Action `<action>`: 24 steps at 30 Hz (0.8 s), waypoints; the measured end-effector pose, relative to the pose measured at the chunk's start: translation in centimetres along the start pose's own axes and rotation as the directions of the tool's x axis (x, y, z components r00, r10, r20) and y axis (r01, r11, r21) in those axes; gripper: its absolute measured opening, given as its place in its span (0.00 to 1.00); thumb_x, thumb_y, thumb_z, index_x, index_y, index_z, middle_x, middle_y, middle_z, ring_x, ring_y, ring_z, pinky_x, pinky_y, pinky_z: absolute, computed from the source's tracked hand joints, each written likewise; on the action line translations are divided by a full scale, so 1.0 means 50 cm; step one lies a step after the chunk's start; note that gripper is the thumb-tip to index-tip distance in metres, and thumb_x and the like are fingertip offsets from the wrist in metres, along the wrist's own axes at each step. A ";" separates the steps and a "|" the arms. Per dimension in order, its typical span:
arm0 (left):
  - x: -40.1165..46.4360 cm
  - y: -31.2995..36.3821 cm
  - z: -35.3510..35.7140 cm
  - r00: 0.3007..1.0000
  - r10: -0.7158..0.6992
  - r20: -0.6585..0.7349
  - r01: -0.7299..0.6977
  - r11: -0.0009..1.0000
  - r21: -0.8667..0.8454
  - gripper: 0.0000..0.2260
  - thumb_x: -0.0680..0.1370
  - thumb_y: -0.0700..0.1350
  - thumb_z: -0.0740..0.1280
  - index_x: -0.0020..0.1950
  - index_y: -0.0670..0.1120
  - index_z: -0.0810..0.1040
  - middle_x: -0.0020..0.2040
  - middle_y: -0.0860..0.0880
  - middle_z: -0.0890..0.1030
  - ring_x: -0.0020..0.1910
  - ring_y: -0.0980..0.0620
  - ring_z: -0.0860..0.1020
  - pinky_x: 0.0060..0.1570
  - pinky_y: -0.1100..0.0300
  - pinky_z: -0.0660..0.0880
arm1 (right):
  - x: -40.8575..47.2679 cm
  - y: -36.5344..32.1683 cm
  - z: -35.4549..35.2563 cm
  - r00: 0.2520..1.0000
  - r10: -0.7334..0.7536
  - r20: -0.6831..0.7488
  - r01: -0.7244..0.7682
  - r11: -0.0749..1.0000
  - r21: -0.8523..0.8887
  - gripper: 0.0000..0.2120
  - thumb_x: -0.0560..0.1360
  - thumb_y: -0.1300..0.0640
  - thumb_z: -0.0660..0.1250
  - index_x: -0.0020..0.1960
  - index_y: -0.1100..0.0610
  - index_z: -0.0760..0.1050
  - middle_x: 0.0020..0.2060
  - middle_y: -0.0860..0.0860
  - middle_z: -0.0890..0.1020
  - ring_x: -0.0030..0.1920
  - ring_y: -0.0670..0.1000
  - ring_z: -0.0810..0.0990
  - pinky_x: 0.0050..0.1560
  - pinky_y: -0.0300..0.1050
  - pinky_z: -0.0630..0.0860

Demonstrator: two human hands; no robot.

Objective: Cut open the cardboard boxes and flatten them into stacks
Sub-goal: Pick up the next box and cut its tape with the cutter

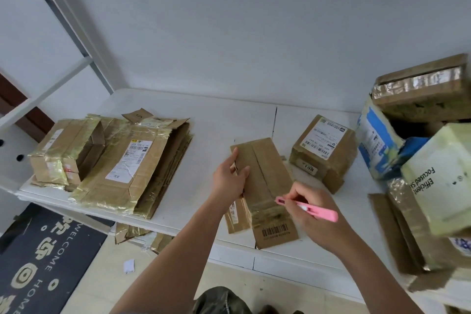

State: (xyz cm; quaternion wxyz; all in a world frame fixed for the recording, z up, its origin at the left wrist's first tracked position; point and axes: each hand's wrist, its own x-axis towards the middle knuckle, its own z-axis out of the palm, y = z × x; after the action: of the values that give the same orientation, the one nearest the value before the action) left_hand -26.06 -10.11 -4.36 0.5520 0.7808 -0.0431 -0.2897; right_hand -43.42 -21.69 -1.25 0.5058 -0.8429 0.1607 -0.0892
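A long brown cardboard box (267,181) lies on the white table (204,120), its near end over the front edge, with a taped seam along its top. My left hand (229,178) grips the box's left side, thumb on top. My right hand (313,214) holds a pink box cutter (309,208) like a pen, its tip at the taped near end of the box. A stack of flattened boxes (132,166) lies at the table's left, with a small flattened box (68,153) on top.
A sealed small box (323,150) with a shipping label stands just right of the long box. A pile of uncut boxes (420,145) crowds the right side. Cardboard scraps (137,234) and a dark doormat (43,260) lie on the floor. A white metal rack (51,41) rises at left.
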 end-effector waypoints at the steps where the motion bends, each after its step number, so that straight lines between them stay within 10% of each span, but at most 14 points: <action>1: 0.003 -0.001 0.001 1.000 -0.002 -0.010 0.003 1.000 0.013 0.28 0.80 0.46 0.68 0.76 0.61 0.62 0.62 0.47 0.78 0.49 0.49 0.81 0.45 0.46 0.83 | -0.009 -0.001 -0.009 1.000 0.017 0.004 -0.017 0.999 0.032 0.10 0.77 0.62 0.68 0.38 0.59 0.73 0.34 0.45 0.81 0.31 0.42 0.76 0.29 0.35 0.69; 5: 0.010 0.016 0.006 0.996 0.091 -0.017 -0.081 0.942 0.325 0.29 0.80 0.47 0.66 0.79 0.55 0.58 0.73 0.48 0.67 0.63 0.44 0.75 0.62 0.46 0.75 | -0.038 0.017 -0.029 0.988 0.042 -0.151 -0.004 0.970 0.244 0.09 0.77 0.64 0.67 0.38 0.58 0.75 0.34 0.52 0.82 0.33 0.56 0.78 0.34 0.45 0.73; 9: 0.027 0.046 0.006 0.952 0.253 0.175 -0.296 0.594 0.748 0.31 0.82 0.50 0.61 0.80 0.59 0.47 0.80 0.52 0.39 0.79 0.42 0.39 0.74 0.38 0.44 | -0.062 0.045 0.000 0.917 0.089 -0.389 0.079 0.915 0.396 0.08 0.77 0.48 0.67 0.47 0.53 0.74 0.47 0.50 0.84 0.48 0.55 0.84 0.47 0.52 0.83; 12: 0.046 0.039 -0.009 0.929 0.201 0.309 -0.368 0.469 0.803 0.26 0.83 0.57 0.55 0.79 0.63 0.49 0.80 0.52 0.39 0.78 0.46 0.36 0.73 0.42 0.33 | -0.067 0.055 0.050 0.854 0.116 -0.508 0.115 0.909 0.401 0.09 0.79 0.48 0.64 0.51 0.54 0.71 0.49 0.45 0.84 0.48 0.57 0.84 0.45 0.63 0.82; 17: 0.014 0.046 -0.028 0.943 0.260 0.207 -0.313 0.481 0.819 0.25 0.79 0.61 0.61 0.74 0.57 0.61 0.68 0.45 0.63 0.71 0.42 0.59 0.73 0.46 0.53 | -0.043 0.044 0.091 0.787 0.085 -0.611 0.184 0.913 0.364 0.02 0.81 0.51 0.62 0.49 0.45 0.72 0.43 0.57 0.79 0.40 0.69 0.78 0.38 0.73 0.75; 20: -0.018 0.058 -0.024 0.955 0.291 0.055 -0.152 0.322 0.934 0.23 0.78 0.61 0.62 0.67 0.50 0.66 0.64 0.42 0.65 0.67 0.40 0.61 0.69 0.48 0.60 | 0.006 0.048 0.074 0.798 0.140 -0.586 0.170 0.881 0.442 0.02 0.81 0.53 0.64 0.50 0.46 0.73 0.43 0.53 0.81 0.43 0.65 0.79 0.40 0.70 0.77; 24: -0.012 0.037 -0.009 0.869 0.402 0.289 -0.433 0.334 0.837 0.23 0.79 0.57 0.62 0.74 0.60 0.63 0.72 0.49 0.58 0.74 0.44 0.54 0.75 0.47 0.54 | 0.075 0.058 0.067 0.840 0.284 -0.463 0.109 0.747 0.656 0.02 0.81 0.56 0.65 0.53 0.50 0.74 0.54 0.54 0.82 0.56 0.54 0.82 0.51 0.68 0.79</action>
State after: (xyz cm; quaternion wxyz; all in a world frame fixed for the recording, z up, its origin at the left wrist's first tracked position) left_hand -25.85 -10.20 -2.38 0.1202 0.9077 -0.3929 -0.0850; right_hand -39.42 -21.58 -5.43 0.7077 -0.5409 0.2942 -0.3464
